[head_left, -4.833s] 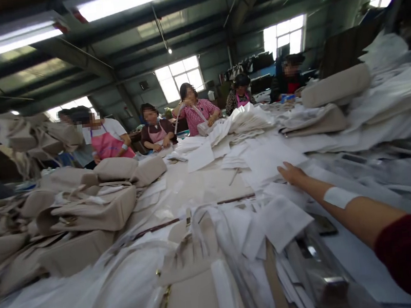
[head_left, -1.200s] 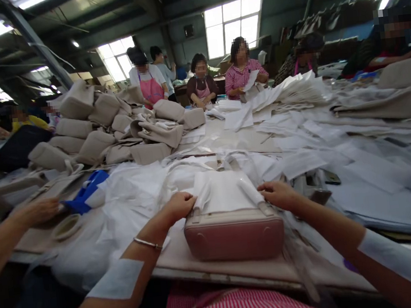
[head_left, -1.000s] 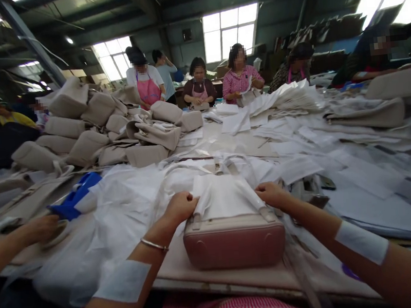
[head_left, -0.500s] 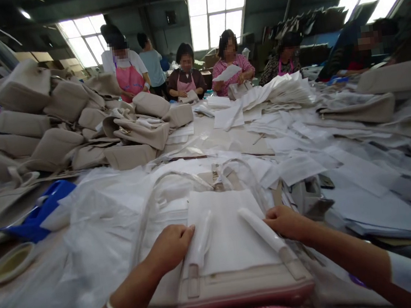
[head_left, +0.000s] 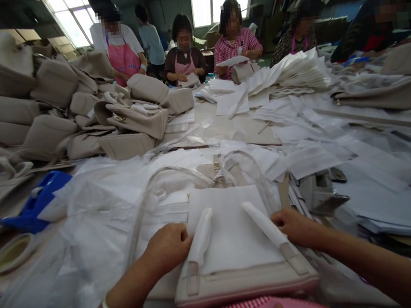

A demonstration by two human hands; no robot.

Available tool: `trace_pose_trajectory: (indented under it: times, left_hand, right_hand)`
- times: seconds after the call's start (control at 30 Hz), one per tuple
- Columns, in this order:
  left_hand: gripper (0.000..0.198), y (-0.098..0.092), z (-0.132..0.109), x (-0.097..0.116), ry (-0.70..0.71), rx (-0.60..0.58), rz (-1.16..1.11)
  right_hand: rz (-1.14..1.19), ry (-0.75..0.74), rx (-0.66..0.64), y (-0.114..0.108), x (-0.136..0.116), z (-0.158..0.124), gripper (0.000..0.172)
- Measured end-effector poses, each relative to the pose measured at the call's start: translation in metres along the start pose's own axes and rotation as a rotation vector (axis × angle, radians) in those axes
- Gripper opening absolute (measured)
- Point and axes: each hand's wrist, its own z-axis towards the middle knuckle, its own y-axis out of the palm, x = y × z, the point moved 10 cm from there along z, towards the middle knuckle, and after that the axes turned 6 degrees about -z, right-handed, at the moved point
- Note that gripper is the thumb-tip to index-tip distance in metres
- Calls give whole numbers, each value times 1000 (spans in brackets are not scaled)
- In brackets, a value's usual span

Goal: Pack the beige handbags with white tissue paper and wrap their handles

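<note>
A beige handbag (head_left: 246, 283) lies on the table right in front of me, its lower edge toward my body. A white foam sheet (head_left: 235, 229) covers its upper face, and two straps wrapped in white film (head_left: 202, 235) rest over the sheet. My left hand (head_left: 169, 248) is closed at the bag's left side, my right hand (head_left: 294, 227) at its right side. Both seem to grip the bag's side edges, though the fingertips are hidden. Beyond it, a clear-wrapped handle (head_left: 153, 179) arches up from another bag lying underneath.
A heap of beige bags (head_left: 53, 135) rises at the left. Nearer are a blue tape dispenser (head_left: 38, 203), a tape roll (head_left: 12, 253) and crumpled plastic film (head_left: 88, 225). White sheets (head_left: 293, 78) are stacked at the back right. Several co-workers (head_left: 236, 48) work across the table.
My view has tilted down and come closer. Both hands stay closed at the bag's sides, the right one slightly farther out. Across the table, a co-worker's white sheet has been lowered toward a bag.
</note>
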Motion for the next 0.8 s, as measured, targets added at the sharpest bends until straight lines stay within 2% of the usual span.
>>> trace_pose_trajectory:
  times: [0.03,0.1,0.17,0.27,0.37,0.4,0.47,0.53,0.57,0.6,0.67,0.77,0.8]
  left_hand:
    - [24,-8,2,6,50,47,59]
    - [34,-23,3,28,215,141,173]
    - [47,-32,4,49,353,183,288]
    - [68,-40,7,64,392,218,398]
    - [83,-40,8,67,424,232,408]
    - [80,-35,9,64,441,193,387]
    - [69,-17,11,55,482,28,298]
    - [65,0,10,46,527,-147,178]
    - [64,3,10,44,547,-189,130]
    - [63,1,10,43,563,-193,99]
    - [57,-10,13,47,589,-140,87]
    - [40,-32,17,62,627,-81,88]
    - [35,-40,19,68,626,-58,87]
  right_hand:
    - [-119,-19,34,-6,-3,1,12]
    - [-337,-118,136,-20,-17,0,4]
    - [-447,-298,238,-31,-40,-5,17]
    - [-521,-506,275,-33,-64,-13,27]
    - [-577,-517,313,-35,-68,-14,34]
    - [-581,-525,303,-34,-69,-14,39]
    - [-554,-571,225,-29,-71,-15,47]
    - [-486,-637,114,-25,-74,-14,43]
    - [-442,-652,76,-26,-74,-12,36]
    - [-402,-637,72,-32,-72,-6,28]
    - [-362,-505,167,-54,-61,13,19]
    - [-412,-140,404,-98,-26,46,26]
    - [-430,-41,448,-108,-16,55,30]
